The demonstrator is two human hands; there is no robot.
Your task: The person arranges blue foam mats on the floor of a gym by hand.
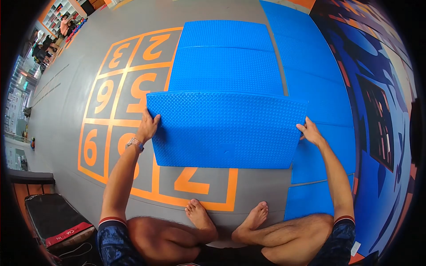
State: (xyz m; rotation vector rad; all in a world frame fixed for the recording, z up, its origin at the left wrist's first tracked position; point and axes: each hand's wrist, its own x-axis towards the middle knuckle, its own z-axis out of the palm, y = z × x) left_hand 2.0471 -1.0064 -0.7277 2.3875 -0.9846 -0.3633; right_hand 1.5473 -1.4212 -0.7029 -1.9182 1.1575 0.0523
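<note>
A blue textured foam mat (226, 131) is stretched between my two hands, in front of my bare feet. My left hand (148, 126) grips its left edge, thumb on the upper face, a metal watch on the wrist. My right hand (310, 131) pinches the right edge near the upper corner. The mat looks raised and tilted above the floor, hiding part of the orange number grid (234, 190). Beyond its far edge, two more blue mats (226, 68) lie flat, one behind the other.
A row of blue mats (315, 102) runs along the painted wall (377, 119) on the right, with a strip of grey floor beside it. A black padded bench (55, 217) stands at the lower left. People (66, 25) and shelves are far off at the upper left.
</note>
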